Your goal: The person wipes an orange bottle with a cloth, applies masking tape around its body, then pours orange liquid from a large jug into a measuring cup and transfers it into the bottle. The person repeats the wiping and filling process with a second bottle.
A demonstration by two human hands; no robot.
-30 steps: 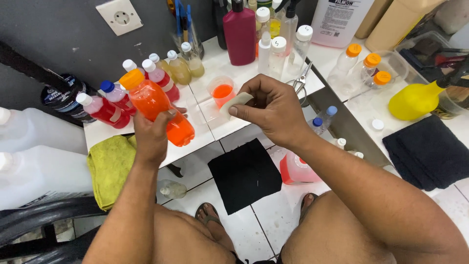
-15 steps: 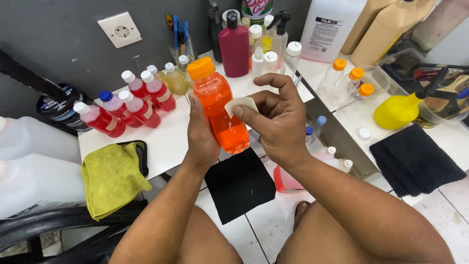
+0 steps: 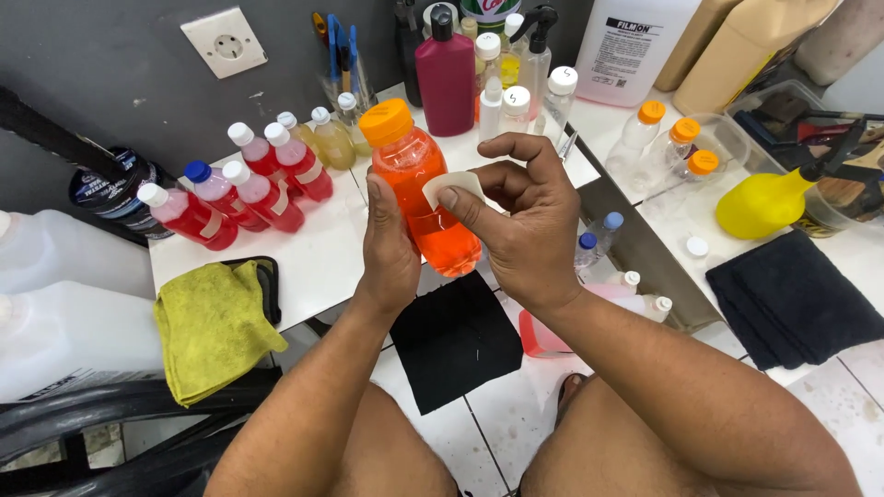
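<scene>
My left hand [image 3: 389,244] grips an orange-capped bottle of orange liquid [image 3: 419,175] upright in front of me, above the white table's edge. My right hand [image 3: 520,216] pinches a small white label [image 3: 451,187] between thumb and fingers and holds it against the bottle's side. Both forearms reach up from the bottom of the head view.
Small red-filled bottles [image 3: 244,189] and yellowish ones [image 3: 330,138] stand on the white table [image 3: 304,258]. A maroon bottle [image 3: 446,78], spray bottles, empty orange-capped bottles [image 3: 668,147], a yellow sprayer [image 3: 764,202], a yellow cloth [image 3: 212,327], black cloths [image 3: 456,340] and white jugs [image 3: 55,304] surround me.
My left hand has raised the orange bottle from low over the table to upright in front of me. My right hand brought the white label against its side.
</scene>
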